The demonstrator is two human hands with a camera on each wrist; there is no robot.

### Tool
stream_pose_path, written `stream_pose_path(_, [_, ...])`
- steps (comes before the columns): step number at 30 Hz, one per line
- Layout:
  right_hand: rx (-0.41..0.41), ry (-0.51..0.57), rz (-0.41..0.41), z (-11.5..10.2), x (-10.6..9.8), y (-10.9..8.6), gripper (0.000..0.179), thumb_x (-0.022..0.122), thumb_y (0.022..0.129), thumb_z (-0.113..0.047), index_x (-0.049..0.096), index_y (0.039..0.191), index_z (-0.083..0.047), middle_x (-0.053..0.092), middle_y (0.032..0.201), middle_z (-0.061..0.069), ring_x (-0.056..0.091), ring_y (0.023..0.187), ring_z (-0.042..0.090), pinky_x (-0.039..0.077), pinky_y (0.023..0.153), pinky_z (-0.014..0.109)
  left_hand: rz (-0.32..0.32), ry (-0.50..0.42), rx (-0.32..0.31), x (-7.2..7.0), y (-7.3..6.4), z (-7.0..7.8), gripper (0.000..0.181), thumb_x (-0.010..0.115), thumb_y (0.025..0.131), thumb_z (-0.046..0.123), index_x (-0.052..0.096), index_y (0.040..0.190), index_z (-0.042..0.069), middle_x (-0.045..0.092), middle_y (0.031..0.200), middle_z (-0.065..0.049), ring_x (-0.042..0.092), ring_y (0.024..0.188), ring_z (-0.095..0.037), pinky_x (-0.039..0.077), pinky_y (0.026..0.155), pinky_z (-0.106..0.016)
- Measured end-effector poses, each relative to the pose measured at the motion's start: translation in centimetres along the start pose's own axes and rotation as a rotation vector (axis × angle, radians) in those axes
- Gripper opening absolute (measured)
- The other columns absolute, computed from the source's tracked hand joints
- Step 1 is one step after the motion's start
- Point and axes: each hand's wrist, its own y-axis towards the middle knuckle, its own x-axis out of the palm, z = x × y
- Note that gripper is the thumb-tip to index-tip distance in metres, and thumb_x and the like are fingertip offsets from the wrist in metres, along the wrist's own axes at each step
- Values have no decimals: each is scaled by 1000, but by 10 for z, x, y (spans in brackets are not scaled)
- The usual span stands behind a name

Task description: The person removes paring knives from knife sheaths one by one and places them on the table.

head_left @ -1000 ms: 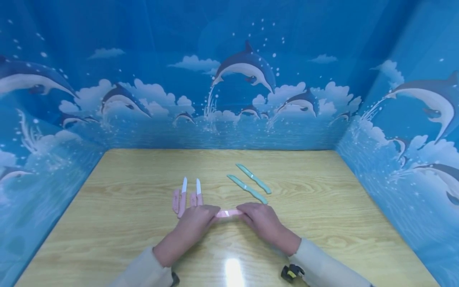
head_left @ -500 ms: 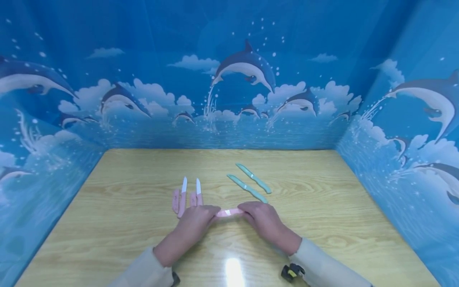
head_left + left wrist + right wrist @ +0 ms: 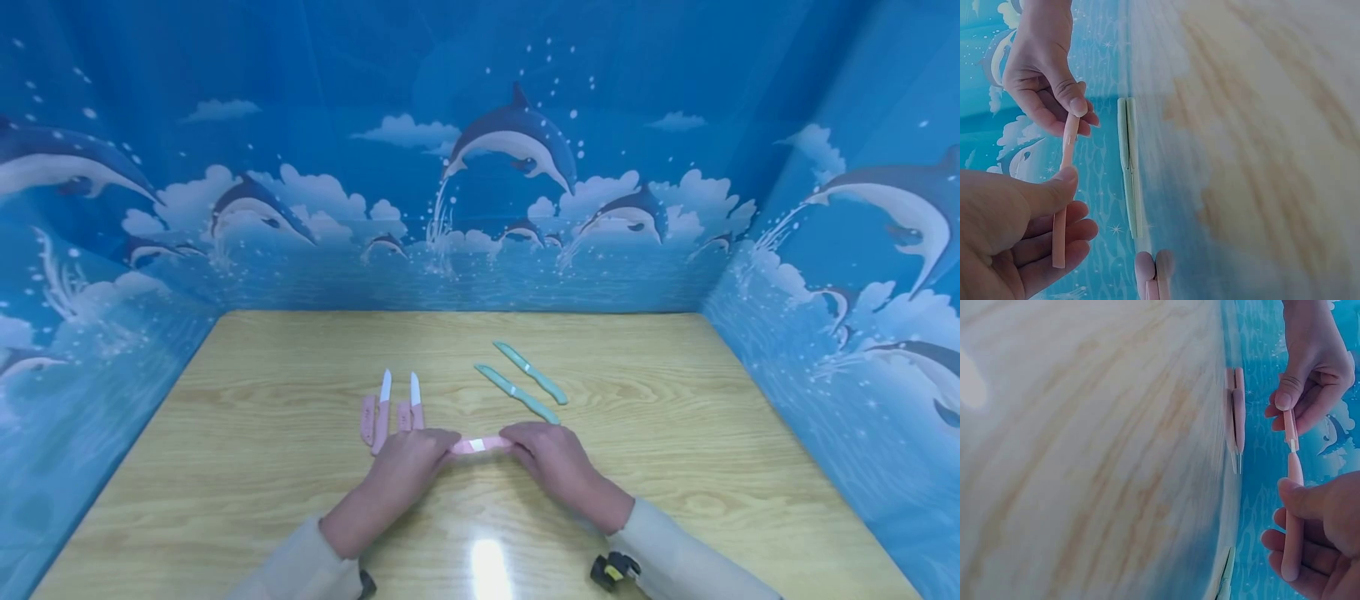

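My left hand (image 3: 408, 467) pinches the flat pink sheath (image 3: 1059, 240) of a paring knife between thumb and fingers. The knife's pink handle (image 3: 1295, 544) is gripped by my right hand (image 3: 555, 462), thumb on top. A short stretch of white blade (image 3: 477, 445) shows between sheath and handle; the rest of the blade is inside the sheath. Knife and sheath lie in line, held level above the table between both hands. Just beyond my left hand lie two pink knives with white blades, a left one (image 3: 383, 412) and a right one (image 3: 416, 393), partly hidden by the hand.
Beside the bare pink knives lie two pink sheaths, one at the left (image 3: 367, 419) and one between the knives (image 3: 404, 416). Two green knives, a near one (image 3: 517, 394) and a far one (image 3: 530, 372), lie slanted beyond my right hand. Dolphin-print curtains (image 3: 480, 275) border the wooden table (image 3: 675, 400).
My right hand has shifted slightly to the right with the handle. The white blade stretch between handle and sheath has widened. My left hand has stayed nearly still.
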Motion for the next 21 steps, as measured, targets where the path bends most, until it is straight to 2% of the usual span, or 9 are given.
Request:
stream_pose_path(4, [1,-2,-4,0,0,0,23,77,80,-7,73,103,-8,74,101,6,70,94,19,58,84,33,-8,-14,-12,0,0,0,4,70,88,13,70,84,14,72,77,1,66,66,-10,55,60,-19])
stream_pose_path(9, [9,0,-3,0,-1,0,23,77,80,-6,73,103,-9,74,101,5,70,94,19,58,84,33,-5,-17,-17,0,0,0,1,71,87,14,71,86,13,73,79,0,68,69,-11,56,62,-20])
stream_pose_path(14, [12,-13,3,0,-1,0,23,78,79,-8,73,102,-9,74,100,5,71,92,18,58,82,33,-8,-24,-37,0,1,-1,7,73,85,16,73,91,12,74,84,-2,70,74,-14,58,65,-22])
stream_pose_path(21, [6,-9,12,1,-1,-1,23,77,79,-7,73,102,-8,74,100,6,71,93,19,58,83,33,-12,-23,-33,0,1,-1,11,76,82,18,73,91,14,74,84,-1,70,72,-13,57,63,-22])
